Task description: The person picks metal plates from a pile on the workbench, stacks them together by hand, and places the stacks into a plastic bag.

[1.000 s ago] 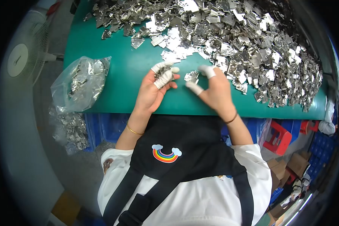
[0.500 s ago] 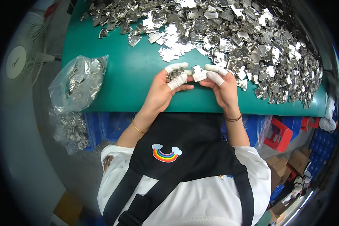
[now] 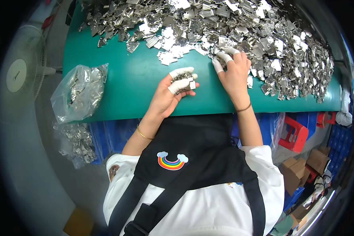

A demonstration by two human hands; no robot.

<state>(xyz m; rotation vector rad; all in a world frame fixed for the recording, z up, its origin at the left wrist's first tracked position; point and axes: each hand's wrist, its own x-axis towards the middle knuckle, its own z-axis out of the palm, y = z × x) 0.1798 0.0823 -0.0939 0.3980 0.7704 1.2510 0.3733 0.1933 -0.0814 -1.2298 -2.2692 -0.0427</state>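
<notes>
Several small silvery metal pieces (image 3: 192,84) are held in my left hand (image 3: 170,92), whose thumb and fingers wear white finger covers and curl round them above the green table. My right hand (image 3: 233,72), also with white covers, reaches to the near edge of a big heap of shiny metal pieces (image 3: 259,51). Its fingertips touch pieces there; whether any is pinched between them cannot be made out.
On the green table (image 3: 133,86), a clear plastic bag (image 3: 80,94) of metal pieces lies at the left. Below it hangs another filled bag (image 3: 80,143). A fan (image 3: 21,72) stands at far left, a red stool (image 3: 294,134) at right, beside cardboard boxes (image 3: 295,173).
My right hand has moved from beside my left hand, where it held a flat metal piece, up to the heap. My left hand has stayed near its place, still round its pieces.
</notes>
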